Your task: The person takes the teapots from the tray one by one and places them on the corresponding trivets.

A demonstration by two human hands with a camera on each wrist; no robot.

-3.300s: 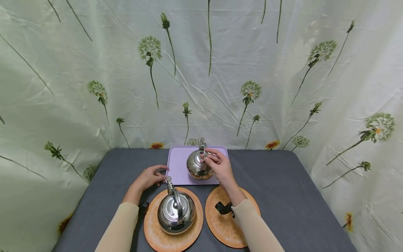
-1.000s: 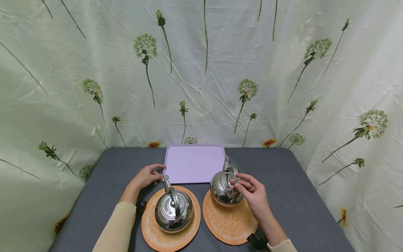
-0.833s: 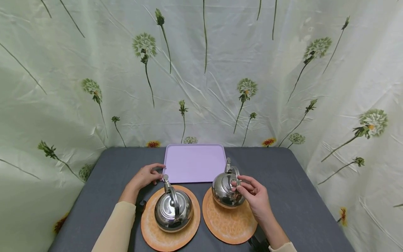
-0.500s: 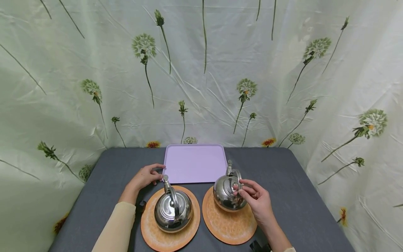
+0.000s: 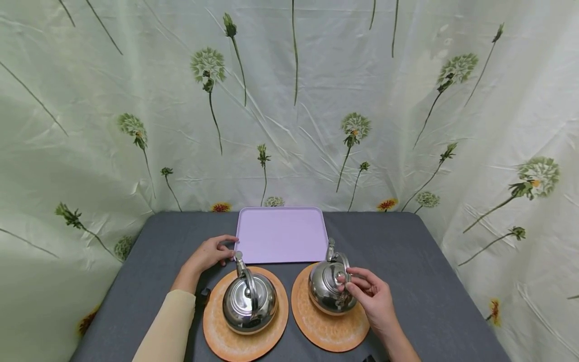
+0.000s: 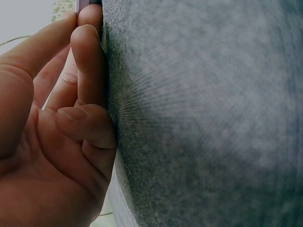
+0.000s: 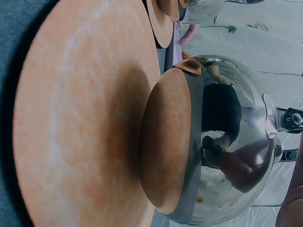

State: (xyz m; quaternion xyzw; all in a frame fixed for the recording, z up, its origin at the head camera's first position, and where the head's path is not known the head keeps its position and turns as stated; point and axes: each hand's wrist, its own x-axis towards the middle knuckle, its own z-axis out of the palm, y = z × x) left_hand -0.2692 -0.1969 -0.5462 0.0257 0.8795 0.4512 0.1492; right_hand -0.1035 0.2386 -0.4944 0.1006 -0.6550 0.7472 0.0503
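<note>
My right hand [image 5: 373,296] grips the arched handle of a shiny steel kettle [image 5: 329,289] over the right orange round placemat [image 5: 325,334]. The kettle's spout points away toward the back. In the right wrist view, the kettle [image 7: 227,156] hangs low over the placemat [image 7: 80,118]; whether its base touches the mat, I cannot tell. My left hand [image 5: 210,256] pinches the left edge of a lavender tray [image 5: 280,236]. In the left wrist view, thumb and fingertips meet at the tray's corner [image 6: 86,5]. Nothing lies on the tray.
A second steel kettle [image 5: 246,311] stands on the left orange placemat [image 5: 217,342], close to my left forearm. A dark grey cloth [image 5: 407,271] covers the table. Behind it hangs a pale curtain [image 5: 289,100] with dandelion prints.
My right hand has carried the kettle off the lavender tray, rightward and nearer to me, over the right placemat, lowering it lately. My left hand has stayed at the tray's edge.
</note>
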